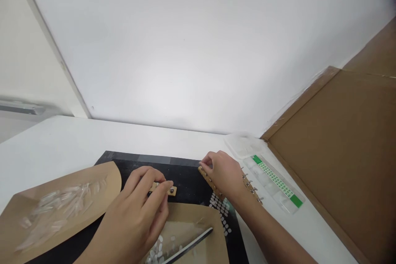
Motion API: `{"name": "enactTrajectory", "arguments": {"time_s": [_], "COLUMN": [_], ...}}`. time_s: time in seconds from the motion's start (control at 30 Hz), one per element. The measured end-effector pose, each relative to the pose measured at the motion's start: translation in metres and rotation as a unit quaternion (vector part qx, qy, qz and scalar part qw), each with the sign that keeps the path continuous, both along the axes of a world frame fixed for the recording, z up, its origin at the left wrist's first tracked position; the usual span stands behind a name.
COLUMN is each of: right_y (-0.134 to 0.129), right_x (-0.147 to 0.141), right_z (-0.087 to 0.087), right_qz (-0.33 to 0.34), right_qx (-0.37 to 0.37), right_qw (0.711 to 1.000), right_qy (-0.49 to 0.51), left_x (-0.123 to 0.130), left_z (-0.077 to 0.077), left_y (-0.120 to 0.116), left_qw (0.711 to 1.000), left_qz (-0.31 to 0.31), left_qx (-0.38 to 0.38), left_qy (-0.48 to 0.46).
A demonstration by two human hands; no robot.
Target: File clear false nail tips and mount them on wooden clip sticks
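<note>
My left hand [139, 206] is closed around a small tan strip [174, 191] with round metal pieces on it, above the black mat [185, 177]. To its right, my right hand [221, 171] has thumb and forefinger pinched together at the upper end of a longer tan strip [210, 182], which also carries metal pieces. Whether something tiny sits between those fingertips is too small to tell. Beside the right wrist is another tan strip [252, 187] with metal pins sticking out.
A brown tray [114, 173] at the left holds clear slender pieces. Another brown tray [221, 231] in front holds small white pieces and tweezers [188, 247]. White ovals lie on the mat's right. Farther right are a green-and-white labelled bag [275, 179] and a cardboard panel [334, 144].
</note>
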State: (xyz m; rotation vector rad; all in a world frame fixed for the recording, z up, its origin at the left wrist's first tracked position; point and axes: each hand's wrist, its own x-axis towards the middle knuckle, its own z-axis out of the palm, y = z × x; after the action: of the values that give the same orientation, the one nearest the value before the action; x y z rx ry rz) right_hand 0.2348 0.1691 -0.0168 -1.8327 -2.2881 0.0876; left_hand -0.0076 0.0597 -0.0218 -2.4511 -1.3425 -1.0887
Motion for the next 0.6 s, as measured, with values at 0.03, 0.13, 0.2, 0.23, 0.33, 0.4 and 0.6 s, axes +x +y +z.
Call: {"name": "enactTrajectory", "arguments": {"time_s": [0.03, 0.13, 0.2, 0.23, 0.33, 0.4, 0.6], "right_y": [0.0003, 0.0002, -0.0002, -0.0003, -0.0001, 0.0002, -0.0008], "right_x": [0.0008, 0.0024, 0.0028, 0.0029, 0.0029, 0.0028, 0.0025], "right_z": [0.0004, 0.0013, 0.0019, 0.0023, 0.0034, 0.004, 0.0053], "right_qz": [0.002, 0.01, 0.016, 0.018, 0.015, 0.011, 0.013], "right_qx": [-0.002, -0.009, -0.013, -0.015, -0.019, -0.02, -0.022], "right_qw": [1.0, 1.0, 1.0, 1.0, 1.0, 1.0, 1.0], "right_qy": [-0.001, -0.004, -0.006, -0.007, -0.011, -0.015, -0.016], "left_x": [-0.0001, -0.0008, -0.0012, -0.0012, -0.0009, -0.0006, -0.0024], "left_z": [0.0005, 0.001, 0.0008, 0.0006, 0.0006, 0.0012, 0.0008], "left_y": [0.0, -0.0001, -0.0005, -0.0009, -0.0024, -0.0028, 0.0024], "left_qw": [1.0, 1.0, 1.0, 1.0, 1.0, 1.0, 1.0], "left_qz": [0.002, 0.007, 0.007, 0.006, 0.005, 0.004, -0.003], "left_qx": [0.003, 0.008, 0.005, 0.004, 0.005, 0.007, 0.016], "left_qy": [0.002, 0.008, 0.011, 0.012, 0.013, 0.01, 0.004]}}
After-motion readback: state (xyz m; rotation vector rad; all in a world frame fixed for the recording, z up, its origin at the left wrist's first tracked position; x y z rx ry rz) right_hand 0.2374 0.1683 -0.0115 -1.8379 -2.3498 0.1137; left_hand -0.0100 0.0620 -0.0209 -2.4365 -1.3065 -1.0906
